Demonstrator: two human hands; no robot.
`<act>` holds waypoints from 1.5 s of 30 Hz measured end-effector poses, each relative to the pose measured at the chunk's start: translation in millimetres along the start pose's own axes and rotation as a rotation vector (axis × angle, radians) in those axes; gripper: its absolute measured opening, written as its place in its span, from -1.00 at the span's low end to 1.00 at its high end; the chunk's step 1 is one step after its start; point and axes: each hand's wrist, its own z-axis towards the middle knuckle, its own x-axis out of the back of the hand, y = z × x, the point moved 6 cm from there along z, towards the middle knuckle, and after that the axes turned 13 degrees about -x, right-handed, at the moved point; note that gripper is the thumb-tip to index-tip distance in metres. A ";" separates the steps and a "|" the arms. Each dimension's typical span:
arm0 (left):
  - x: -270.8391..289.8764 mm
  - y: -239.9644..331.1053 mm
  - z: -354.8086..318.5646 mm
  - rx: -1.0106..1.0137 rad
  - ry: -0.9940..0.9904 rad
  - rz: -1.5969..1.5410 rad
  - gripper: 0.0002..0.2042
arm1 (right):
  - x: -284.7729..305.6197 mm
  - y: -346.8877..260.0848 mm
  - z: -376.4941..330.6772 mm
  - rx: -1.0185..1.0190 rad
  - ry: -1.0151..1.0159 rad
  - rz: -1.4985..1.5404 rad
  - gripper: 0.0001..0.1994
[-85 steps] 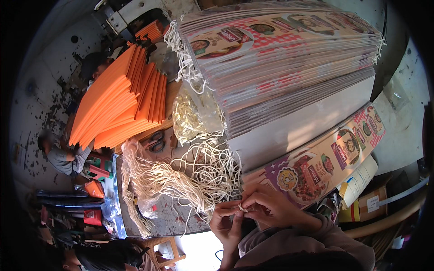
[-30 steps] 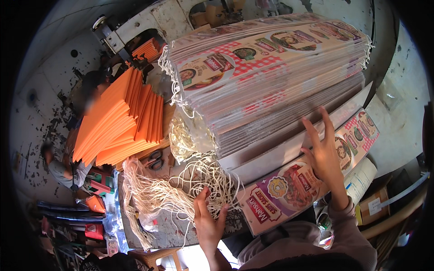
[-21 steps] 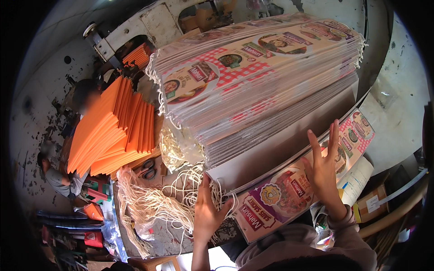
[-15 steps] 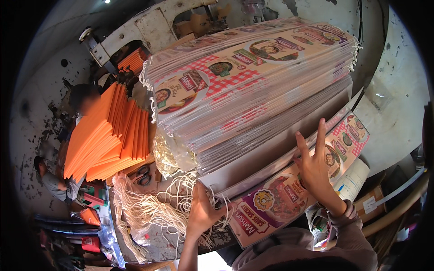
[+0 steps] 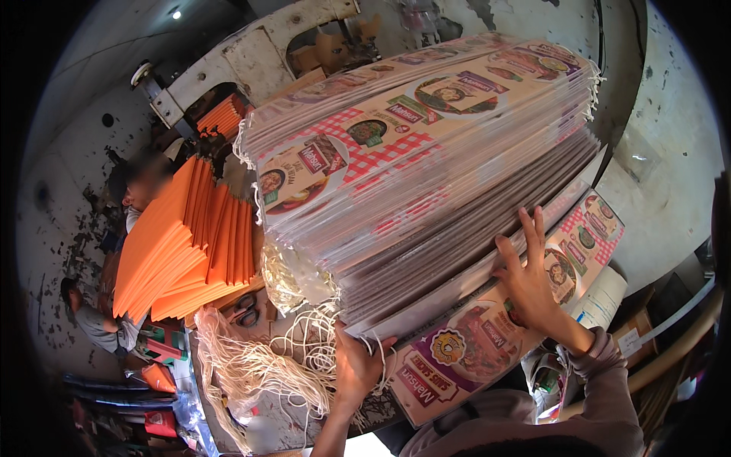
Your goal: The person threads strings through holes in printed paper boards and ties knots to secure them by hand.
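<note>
A long stack of glossy printed panels point(image 5: 388, 156), strung with white cord at both ends, lies across the table. One printed panel point(image 5: 476, 339) slants down from its near side towards me, and a plain white strip point(image 5: 449, 293) shows between the two. At the near left corner, my left hand point(image 5: 358, 369) has its thumb and fingers around the strip's end, with a loop of cord by the thumb. My right hand point(image 5: 529, 286) rests on the slanting panel, fingers spread and fingertips over its upper edge.
Loose white cords point(image 5: 282, 369) lie heaped left of my left hand, with scissors point(image 5: 245, 311) behind them. Folded orange sheets point(image 5: 183, 251) pile up farther left. A metal machine frame point(image 5: 236, 61) stands behind. A person point(image 5: 145, 179) is partly visible beyond the sheets.
The near sheets of the stack have tipped towards me, narrowing the white face and the gap. My right hand's raised fingers have come closer together. The person behind has shifted.
</note>
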 end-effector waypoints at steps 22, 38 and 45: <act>-2.6 18.1 -22.9 0.028 0.043 -0.078 -0.19 | 25.8 22.7 25.9 0.028 -0.063 0.231 -0.17; -16.4 7.2 -15.3 0.111 0.240 -0.481 -0.19 | 26.6 321.9 120.6 -0.960 0.073 0.904 0.06; -22.6 8.3 -17.3 0.177 0.133 -0.434 -0.28 | 20.2 338.3 119.0 -0.965 -0.106 0.880 0.02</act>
